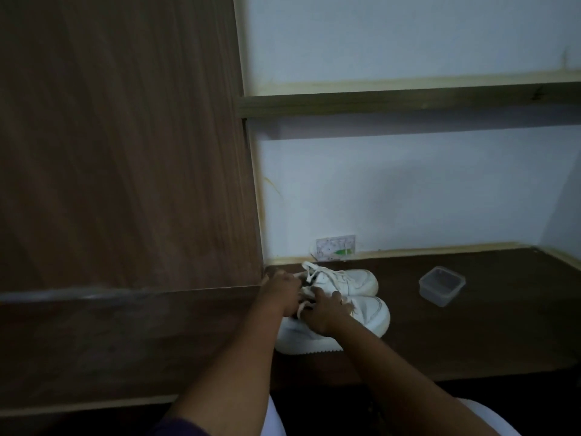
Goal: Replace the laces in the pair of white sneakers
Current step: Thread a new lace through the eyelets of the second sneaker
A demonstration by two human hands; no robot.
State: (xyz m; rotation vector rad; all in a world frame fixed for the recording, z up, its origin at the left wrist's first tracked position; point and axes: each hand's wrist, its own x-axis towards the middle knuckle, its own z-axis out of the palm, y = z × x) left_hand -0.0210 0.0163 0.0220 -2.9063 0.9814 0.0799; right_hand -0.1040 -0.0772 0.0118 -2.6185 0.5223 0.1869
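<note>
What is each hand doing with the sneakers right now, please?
Left hand: at the laces, grip unclear.
Right hand: rests on the near sneaker, grip unclear.

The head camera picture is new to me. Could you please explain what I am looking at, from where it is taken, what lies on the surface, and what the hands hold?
There is no machine here. A person wears one camera on the head, and it looks forward and down, so the two bare arms reach in from the bottom edge.

On the dark wooden surface two white sneakers lie side by side, toes to the right: the far sneaker and the near sneaker. Both have pale laces in them, loose at the ends. To their right stands a small clear plastic container. A small card leans on the white wall behind.

The left hand and the right hand both rest at the laced part of the sneakers. Their fingers seem to work on the laces, but the picture is dim and blurred, so I cannot tell exactly what they pinch.
</note>
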